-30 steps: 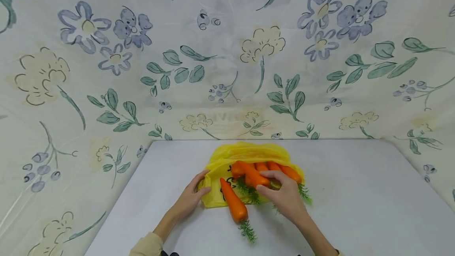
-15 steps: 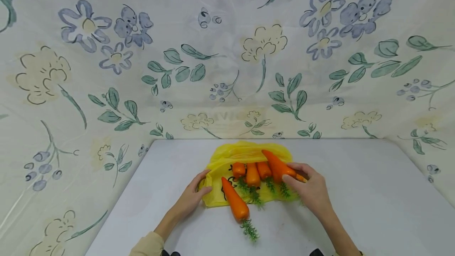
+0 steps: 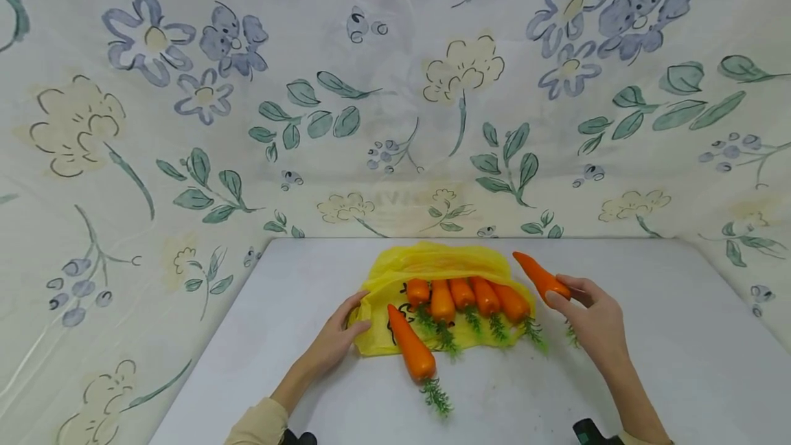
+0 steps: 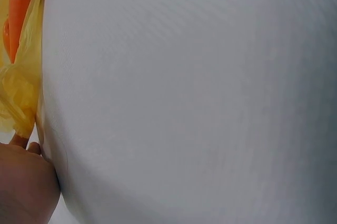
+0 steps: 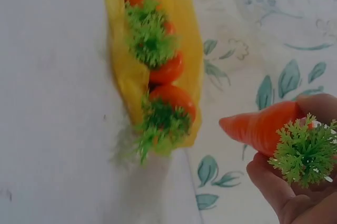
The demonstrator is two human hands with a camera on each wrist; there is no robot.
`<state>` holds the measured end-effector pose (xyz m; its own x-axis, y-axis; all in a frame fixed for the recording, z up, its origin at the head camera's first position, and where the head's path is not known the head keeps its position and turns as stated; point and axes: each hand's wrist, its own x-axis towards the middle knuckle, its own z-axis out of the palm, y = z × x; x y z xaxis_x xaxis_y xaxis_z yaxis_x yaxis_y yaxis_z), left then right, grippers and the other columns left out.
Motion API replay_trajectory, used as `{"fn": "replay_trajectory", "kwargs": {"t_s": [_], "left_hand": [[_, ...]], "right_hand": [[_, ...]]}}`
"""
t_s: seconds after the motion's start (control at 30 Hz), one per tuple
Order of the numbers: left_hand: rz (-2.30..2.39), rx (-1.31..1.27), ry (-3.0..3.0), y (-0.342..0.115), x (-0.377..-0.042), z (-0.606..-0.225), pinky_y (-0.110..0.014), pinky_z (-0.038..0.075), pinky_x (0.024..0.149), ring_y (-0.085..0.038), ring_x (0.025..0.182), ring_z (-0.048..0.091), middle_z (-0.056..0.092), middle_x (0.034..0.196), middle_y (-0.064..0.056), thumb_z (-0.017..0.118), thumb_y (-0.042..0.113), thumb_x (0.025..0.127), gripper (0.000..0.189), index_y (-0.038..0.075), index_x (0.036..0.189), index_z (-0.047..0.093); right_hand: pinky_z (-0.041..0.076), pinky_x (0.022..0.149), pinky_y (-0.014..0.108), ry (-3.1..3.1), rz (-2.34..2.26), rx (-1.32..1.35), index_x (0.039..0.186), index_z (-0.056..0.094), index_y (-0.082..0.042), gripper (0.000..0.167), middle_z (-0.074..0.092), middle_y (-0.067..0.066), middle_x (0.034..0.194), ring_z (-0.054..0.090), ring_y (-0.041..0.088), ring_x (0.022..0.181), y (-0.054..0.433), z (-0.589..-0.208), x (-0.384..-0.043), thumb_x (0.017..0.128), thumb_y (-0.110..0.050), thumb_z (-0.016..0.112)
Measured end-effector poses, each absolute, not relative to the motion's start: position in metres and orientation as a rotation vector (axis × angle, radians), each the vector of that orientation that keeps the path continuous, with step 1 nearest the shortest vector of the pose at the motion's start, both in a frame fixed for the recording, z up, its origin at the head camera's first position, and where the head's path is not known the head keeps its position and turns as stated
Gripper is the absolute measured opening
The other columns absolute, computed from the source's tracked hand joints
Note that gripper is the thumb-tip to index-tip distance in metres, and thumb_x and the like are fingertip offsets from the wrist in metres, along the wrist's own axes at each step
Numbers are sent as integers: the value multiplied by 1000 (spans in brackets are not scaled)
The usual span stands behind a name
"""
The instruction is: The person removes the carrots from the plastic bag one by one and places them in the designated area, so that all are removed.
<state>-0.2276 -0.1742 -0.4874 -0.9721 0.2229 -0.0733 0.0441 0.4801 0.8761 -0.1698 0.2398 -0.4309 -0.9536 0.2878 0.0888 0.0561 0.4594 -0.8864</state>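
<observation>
My right hand (image 3: 593, 318) pinches an orange toy carrot (image 3: 540, 277) by its thick end, right of the yellow plastic bag (image 3: 377, 342). Its green frilly top (image 5: 305, 150) hangs below the fingers in the right wrist view. With thumb and fingers my left hand (image 3: 330, 342) holds the bag's left edge, and the bag bunches beside that hand (image 4: 26, 176) in the left wrist view. Several carrots (image 3: 487, 297) lie side by side in the bag's mouth, leafy ends toward me. One more carrot (image 3: 410, 349) slants across the bag's front edge, its top on the table.
The white table (image 3: 296, 273) carries the bag near its back edge. Behind and beside it rises a flower-printed sheet (image 3: 395, 88). Dark wrist-worn gear (image 3: 588, 431) shows at the bottom of the head view.
My right hand has carried its carrot from over the bag's middle to the right, past the bag's edge, uncovering the carrots in the mouth. The left hand stays at the bag's edge.
</observation>
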Motion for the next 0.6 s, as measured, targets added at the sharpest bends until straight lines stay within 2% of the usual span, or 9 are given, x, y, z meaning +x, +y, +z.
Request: {"fn": "replay_trajectory", "kwargs": {"t_s": [0.13,0.3,0.47,0.6], "left_hand": [[1497,226,2551,-173,-228,-487,-57,13,120,-34,150,20,29,161,-11,57,23,99,57,22,152,37],[1501,228,2543,-171,-228,-485,-55,13,121,-33,150,20,29,161,-10,57,23,99,58,22,153,37],[1498,234,2548,-172,-227,-484,-56,13,120,-35,150,19,28,161,-12,57,24,99,58,21,153,36],[1502,235,2553,-172,-226,-484,-57,14,120,-35,150,20,29,161,-12,58,24,98,58,21,152,38]], "right_hand": [[45,74,9,-2545,1452,-353,135,57,-6,52,57,20,137,52,36,128,252,-436,-170,95,-38,65],[47,78,22,-2640,1401,-389,138,54,-5,58,53,23,141,50,40,128,266,-444,-168,95,-42,63],[50,75,23,-2678,1419,-412,139,52,-2,59,51,26,141,51,43,127,276,-451,-167,95,-41,63],[57,83,35,-2744,1402,-388,138,51,1,62,51,29,139,53,45,123,280,-455,-167,95,-40,64]]}}
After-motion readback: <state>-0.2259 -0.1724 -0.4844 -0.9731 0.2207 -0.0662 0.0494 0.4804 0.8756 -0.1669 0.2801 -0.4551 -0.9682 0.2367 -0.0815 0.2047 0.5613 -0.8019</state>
